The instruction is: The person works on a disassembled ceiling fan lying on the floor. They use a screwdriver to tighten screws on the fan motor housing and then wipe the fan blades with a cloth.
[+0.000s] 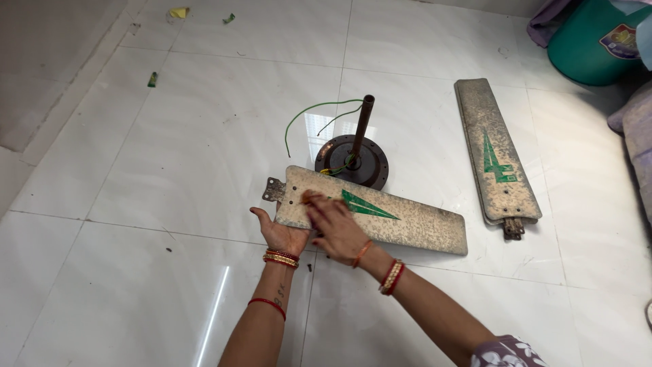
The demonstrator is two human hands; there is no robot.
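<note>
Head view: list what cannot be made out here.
- Near fan blade: the part under the right hand is covered.
- Left hand: its fingers are hidden under the blade.
- Green bucket: cut off by the top and right edges.
- Floor scraps: too small to identify.

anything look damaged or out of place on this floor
Both fan blades are off the motor and speckled with rust or grime. The motor's green wire trails loose. Small scraps litter the tiles. The left hand and right hand hold the near blade.
</note>
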